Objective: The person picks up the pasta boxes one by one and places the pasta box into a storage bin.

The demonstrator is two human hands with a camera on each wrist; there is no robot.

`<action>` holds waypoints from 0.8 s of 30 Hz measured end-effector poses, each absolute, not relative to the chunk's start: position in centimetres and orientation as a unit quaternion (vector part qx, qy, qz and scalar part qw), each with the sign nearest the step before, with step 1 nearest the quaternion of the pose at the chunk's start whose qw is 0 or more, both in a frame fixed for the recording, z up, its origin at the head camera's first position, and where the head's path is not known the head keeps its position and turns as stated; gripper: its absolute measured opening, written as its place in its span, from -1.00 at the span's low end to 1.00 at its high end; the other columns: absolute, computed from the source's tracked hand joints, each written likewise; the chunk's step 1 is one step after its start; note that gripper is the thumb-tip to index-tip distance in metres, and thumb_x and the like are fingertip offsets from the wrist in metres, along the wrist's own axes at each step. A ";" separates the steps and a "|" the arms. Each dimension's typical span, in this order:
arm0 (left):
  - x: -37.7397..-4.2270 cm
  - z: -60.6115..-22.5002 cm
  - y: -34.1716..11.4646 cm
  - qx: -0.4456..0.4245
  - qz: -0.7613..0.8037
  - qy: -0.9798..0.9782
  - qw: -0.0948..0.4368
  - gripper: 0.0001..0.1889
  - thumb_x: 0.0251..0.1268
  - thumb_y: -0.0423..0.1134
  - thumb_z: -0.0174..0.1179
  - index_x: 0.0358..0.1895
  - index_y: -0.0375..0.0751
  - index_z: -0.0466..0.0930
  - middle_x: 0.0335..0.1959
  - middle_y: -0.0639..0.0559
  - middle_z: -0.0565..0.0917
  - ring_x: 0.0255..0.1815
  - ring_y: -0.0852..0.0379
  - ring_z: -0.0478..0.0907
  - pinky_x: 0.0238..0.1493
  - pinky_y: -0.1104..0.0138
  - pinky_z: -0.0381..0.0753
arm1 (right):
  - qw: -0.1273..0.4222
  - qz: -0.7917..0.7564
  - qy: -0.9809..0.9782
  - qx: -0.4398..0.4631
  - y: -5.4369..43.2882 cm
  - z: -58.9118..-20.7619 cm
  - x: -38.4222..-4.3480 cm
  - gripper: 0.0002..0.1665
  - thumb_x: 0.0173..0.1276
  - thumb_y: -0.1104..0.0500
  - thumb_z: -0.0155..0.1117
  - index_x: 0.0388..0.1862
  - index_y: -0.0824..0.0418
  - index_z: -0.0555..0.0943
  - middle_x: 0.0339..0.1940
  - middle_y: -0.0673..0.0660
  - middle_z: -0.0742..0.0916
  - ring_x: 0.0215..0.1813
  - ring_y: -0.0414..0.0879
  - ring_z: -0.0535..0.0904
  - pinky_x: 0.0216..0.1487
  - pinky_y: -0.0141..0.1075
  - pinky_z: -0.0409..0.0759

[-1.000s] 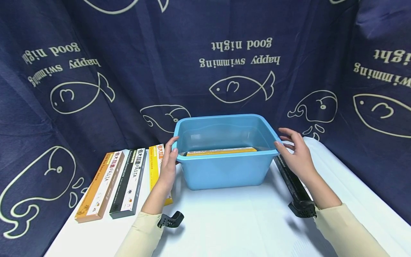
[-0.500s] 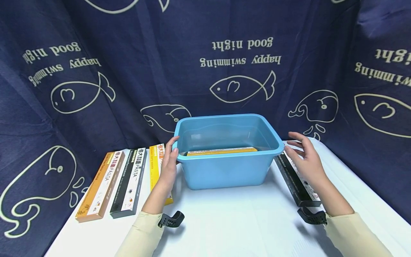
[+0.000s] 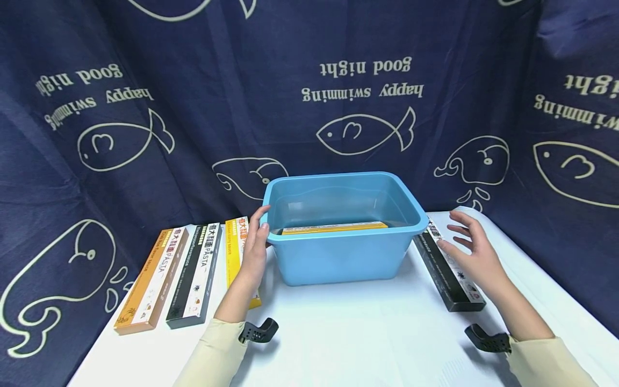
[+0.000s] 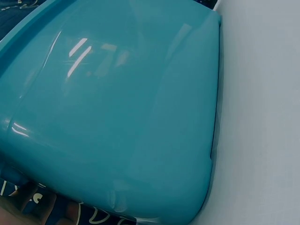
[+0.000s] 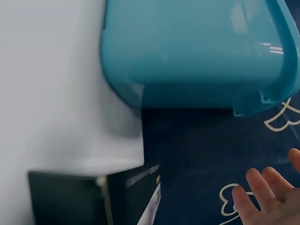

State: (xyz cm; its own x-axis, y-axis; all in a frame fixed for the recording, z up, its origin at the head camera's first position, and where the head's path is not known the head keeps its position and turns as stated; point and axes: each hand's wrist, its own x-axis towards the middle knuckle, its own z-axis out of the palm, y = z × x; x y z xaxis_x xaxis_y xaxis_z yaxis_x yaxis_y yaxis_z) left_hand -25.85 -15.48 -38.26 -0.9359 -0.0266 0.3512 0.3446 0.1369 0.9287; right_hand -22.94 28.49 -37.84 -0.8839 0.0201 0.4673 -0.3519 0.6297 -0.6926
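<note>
Blue tub (image 3: 338, 260) stood on the desk (image 3: 348, 333), one yellow box (image 3: 333, 228) inside. Left hand (image 3: 253, 252): grip held the tub's left rim. Right hand (image 3: 476, 255): grip hung loose, fingers parted, near the black box (image 3: 442, 271) right of the tub. Left of the tub lay an orange box (image 3: 150, 285), second black box (image 3: 195, 274) and second yellow box (image 3: 233, 247).

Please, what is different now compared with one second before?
The right hand has come off the blue tub's right rim and moved to the right, slightly toward the person, near the rightmost black box. The left hand stays at the left rim; tub and boxes look unmoved.
</note>
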 end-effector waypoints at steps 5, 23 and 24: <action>-25.8 -38.3 -15.5 -0.102 -0.649 -0.740 0.144 -0.45 0.46 0.17 -0.24 0.49 0.34 0.16 0.61 0.17 0.05 0.58 -0.05 0.06 0.49 -0.25 0.09 | 0.201 0.410 -0.884 0.099 29.5 -38.7 -22.7 -0.06 0.42 0.09 0.29 0.62 0.15 0.01 0.55 0.35 0.26 0.40 0.35 0.31 0.06 -0.80 0.22; -25.9 -38.4 -15.6 -0.105 -0.651 -0.738 0.144 -0.46 0.46 0.16 -0.24 0.48 0.34 0.16 0.59 0.19 0.08 0.56 -0.07 0.10 0.48 -0.25 0.11 | 0.144 0.394 -0.900 0.121 31.7 -42.4 -22.2 0.14 0.30 0.16 0.41 0.63 0.21 -0.12 0.50 0.52 0.11 0.38 0.51 0.20 0.41 -0.42 0.26; -25.9 -38.3 -15.6 -0.105 -0.650 -0.738 0.145 -0.46 0.46 0.16 -0.25 0.48 0.33 0.16 0.59 0.18 0.08 0.56 -0.08 0.11 0.47 -0.25 0.13 | 0.143 0.392 -0.901 0.120 31.9 -42.7 -22.1 0.16 0.29 0.16 0.42 0.64 0.19 -0.12 0.50 0.52 0.11 0.38 0.51 0.20 0.31 -0.58 0.22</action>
